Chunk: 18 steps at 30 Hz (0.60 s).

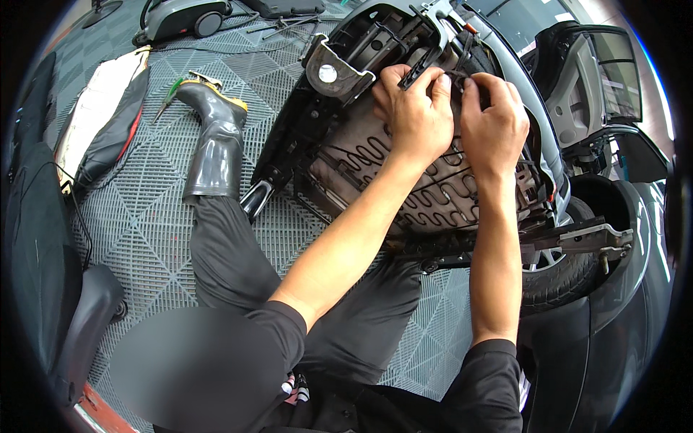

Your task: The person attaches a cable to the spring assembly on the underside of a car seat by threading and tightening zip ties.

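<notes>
A car seat (339, 162) lies tipped in front of me with its underside showing. Wavy black springs (440, 206) run across its brown padding. At the upper part of the frame, my left hand (421, 115) is closed, thumb against curled fingers, beside a black plastic piece (421, 68). Close to its right, my right hand (497, 119) is also closed, thumb and forefinger pinched together. Between the fingertips of both hands is something small and dark, possibly wiring or a strap; its kind cannot be made out. A grey side trim (538, 123) curves along the seat's right edge.
At left lie a white-and-black seat cover piece (101, 108) and a dark seat (43, 252). A green-handled tool (172, 92) is by my boot (216, 137). Far left stands a grey wheeled machine (184, 22). A dark car (606, 317) with a wheel (570, 278) borders the right.
</notes>
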{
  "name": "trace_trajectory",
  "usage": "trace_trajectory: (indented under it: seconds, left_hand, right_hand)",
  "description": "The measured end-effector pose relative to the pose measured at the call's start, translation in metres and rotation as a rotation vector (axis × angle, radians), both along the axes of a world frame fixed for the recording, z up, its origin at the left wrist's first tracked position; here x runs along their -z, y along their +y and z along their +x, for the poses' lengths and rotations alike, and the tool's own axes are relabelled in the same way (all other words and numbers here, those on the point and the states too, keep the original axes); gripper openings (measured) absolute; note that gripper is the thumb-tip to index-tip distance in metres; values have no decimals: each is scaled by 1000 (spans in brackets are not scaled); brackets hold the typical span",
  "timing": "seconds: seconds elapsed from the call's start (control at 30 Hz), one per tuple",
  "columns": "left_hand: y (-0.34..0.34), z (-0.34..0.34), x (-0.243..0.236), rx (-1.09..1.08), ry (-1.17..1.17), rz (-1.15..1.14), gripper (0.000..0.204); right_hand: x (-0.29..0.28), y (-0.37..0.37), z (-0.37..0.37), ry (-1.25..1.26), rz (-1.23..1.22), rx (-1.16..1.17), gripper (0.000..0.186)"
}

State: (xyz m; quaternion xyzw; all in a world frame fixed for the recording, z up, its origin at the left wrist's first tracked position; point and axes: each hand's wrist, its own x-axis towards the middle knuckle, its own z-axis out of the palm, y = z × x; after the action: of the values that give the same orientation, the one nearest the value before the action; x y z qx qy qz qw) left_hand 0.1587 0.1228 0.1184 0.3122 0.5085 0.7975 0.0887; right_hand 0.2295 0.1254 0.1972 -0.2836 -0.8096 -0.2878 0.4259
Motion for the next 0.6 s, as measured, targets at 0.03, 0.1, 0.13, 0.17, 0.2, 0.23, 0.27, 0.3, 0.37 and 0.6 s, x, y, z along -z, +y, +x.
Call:
trace_trajectory:
  seconds: [0.03,0.1,0.13,0.17,0.2,0.23,0.27,0.3,0.37,0.6]
  left_hand:
    - [-2,0,-2,26,-4,-39,25]
    - [-2,-1,-5,53,-10,-83,26]
    - [-2,-1,-7,58,-14,-89,26]
    - [-1,-2,-7,59,-16,-96,26]
    - [-1,-3,-8,68,-18,-103,26]
    - [-1,-4,-8,77,-20,-110,26]
    - [-2,-5,-9,88,-23,-119,26]
    - [-3,-6,-10,96,-37,-107,25]
    - [-4,-8,-11,115,-66,-83,24]
    - [-7,-9,-11,135,-69,-104,25]
  right_hand:
    - [1,4,0,25,12,11,12]
    - [5,10,-3,74,43,6,13]
    - [7,11,-4,96,59,-5,13]
    - [10,13,-6,118,59,0,12]
    - [12,12,-7,135,50,0,11]
    - [14,11,-9,151,41,1,11]
    - [16,9,-10,167,29,5,10]
    - [17,7,-11,168,9,40,11]
    - [19,3,-14,148,-15,74,13]
    - [20,-7,-10,121,-189,38,21]
